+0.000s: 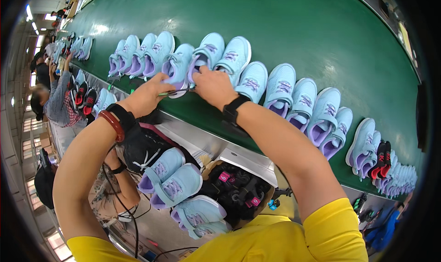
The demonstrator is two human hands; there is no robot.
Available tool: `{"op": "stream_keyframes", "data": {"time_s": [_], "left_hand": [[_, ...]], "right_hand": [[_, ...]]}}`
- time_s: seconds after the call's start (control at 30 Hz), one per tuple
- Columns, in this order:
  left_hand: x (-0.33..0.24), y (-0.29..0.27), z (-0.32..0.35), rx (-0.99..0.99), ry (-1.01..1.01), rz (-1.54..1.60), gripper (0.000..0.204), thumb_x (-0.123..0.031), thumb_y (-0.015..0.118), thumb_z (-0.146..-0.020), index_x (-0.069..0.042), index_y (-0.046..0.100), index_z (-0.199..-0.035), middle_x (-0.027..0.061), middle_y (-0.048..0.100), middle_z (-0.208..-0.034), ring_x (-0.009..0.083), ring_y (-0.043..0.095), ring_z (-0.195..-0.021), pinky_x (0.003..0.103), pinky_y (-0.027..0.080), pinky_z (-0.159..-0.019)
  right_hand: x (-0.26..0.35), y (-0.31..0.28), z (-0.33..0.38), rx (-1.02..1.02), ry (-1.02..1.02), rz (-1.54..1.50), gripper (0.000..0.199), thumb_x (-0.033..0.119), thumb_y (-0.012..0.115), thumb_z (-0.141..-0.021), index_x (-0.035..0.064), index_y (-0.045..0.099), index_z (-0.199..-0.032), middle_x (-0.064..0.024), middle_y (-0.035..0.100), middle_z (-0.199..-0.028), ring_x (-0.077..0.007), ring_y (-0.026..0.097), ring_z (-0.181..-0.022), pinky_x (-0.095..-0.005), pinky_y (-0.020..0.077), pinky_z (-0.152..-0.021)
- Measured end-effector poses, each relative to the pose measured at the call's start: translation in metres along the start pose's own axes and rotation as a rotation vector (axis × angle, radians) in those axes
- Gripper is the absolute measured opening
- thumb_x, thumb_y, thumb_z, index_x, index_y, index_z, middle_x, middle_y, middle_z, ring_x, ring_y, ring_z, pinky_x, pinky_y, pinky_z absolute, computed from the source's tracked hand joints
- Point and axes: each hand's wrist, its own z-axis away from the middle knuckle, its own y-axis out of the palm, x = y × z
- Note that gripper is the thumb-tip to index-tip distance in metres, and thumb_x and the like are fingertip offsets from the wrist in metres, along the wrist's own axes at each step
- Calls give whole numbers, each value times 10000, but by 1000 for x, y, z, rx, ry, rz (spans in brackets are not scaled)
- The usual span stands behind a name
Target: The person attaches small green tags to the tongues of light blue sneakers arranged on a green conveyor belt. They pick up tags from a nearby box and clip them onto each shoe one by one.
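My left hand (148,95) is closed at the heel of a light blue sneaker (183,56) with a lilac lining, which sits tilted on the green belt. To its right, my right hand (214,86) has its fingers curled at the collar of another light blue sneaker (212,46). A thin dark strip (181,90) with a green end runs between my hands, below the heels; whether either hand grips it I cannot tell. My fingertips are partly hidden by the shoes. A third sneaker (237,54) stands against the right one.
More light blue sneakers (281,85) line the green belt (294,28) on both sides. Below its metal edge, several sneakers (181,185) lie beside a box of small black parts with pink labels (236,184). Another person (59,99) works at the far left.
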Motion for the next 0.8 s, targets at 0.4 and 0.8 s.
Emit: {"op": "stream_keyframes", "data": {"time_s": [0.4, 0.8], "left_hand": [[-16, -12, -28, 362, -53, -627, 509, 1, 560, -755, -148, 541, -1241, 174, 507, -1230, 331, 516, -1148, 441, 454, -920], [-108, 70, -66, 90, 142, -392, 719, -212, 895, -500, -127, 612, -1156, 220, 427, -1252, 409, 431, -1184, 566, 283, -1049]], "right_hand": [[-13, -130, 99, -217, -28, -222, 132, 95, 630, -800, 49, 592, -918, -136, 556, -883, -323, 562, -831, -424, 467, -722], [-9, -159, 243, 16, 456, 429, 702, 230, 744, -721, 150, 463, -1359, -152, 491, -1269, -290, 514, -910, -409, 409, -766]]}}
